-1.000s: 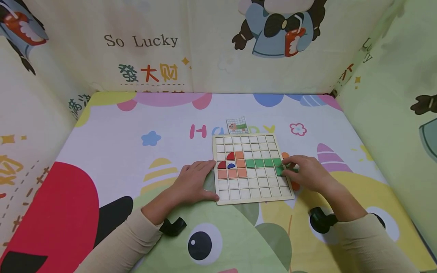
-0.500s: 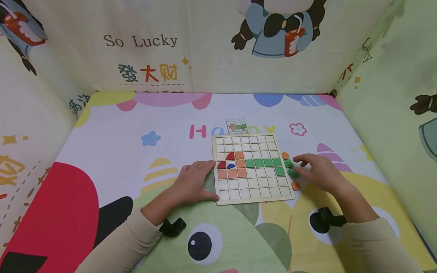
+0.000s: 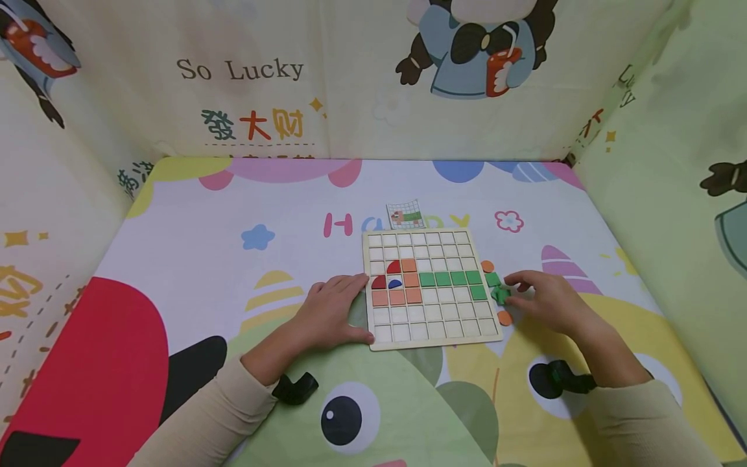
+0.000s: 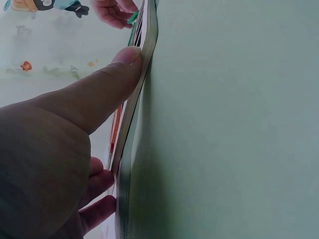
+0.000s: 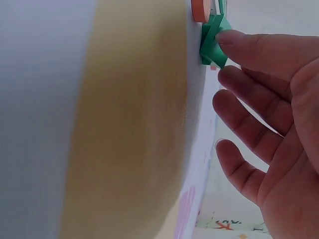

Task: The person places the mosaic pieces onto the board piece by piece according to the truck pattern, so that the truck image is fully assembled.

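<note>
A wooden grid board [image 3: 439, 331] lies on the table, with red, orange, blue and green pieces in some of its squares. My left hand [image 3: 334, 310] holds its left edge, fingers at the side and thumb at the near corner; the thumb [image 4: 107, 82] rests against the edge in the left wrist view. Beyond the right edge, my right hand [image 3: 548, 301] is at a small heap of green tiles [image 3: 500, 296]. In the right wrist view its thumb presses on a tilted green tile [image 5: 215, 45]; the index fingertip is mostly hidden, and the other fingers are loosely bent.
Orange round pieces [image 3: 504, 318] lie near the heap, one above and one below it. A small printed pattern card [image 3: 406, 214] sits behind the board. The cartoon-print tablecloth [image 3: 192, 220] meets printed cloth walls at the back and sides.
My right hand has withdrawn from the board's right edge to the green heap, uncovering the green tile in the lower green square. The left hand and board have stayed put.
</note>
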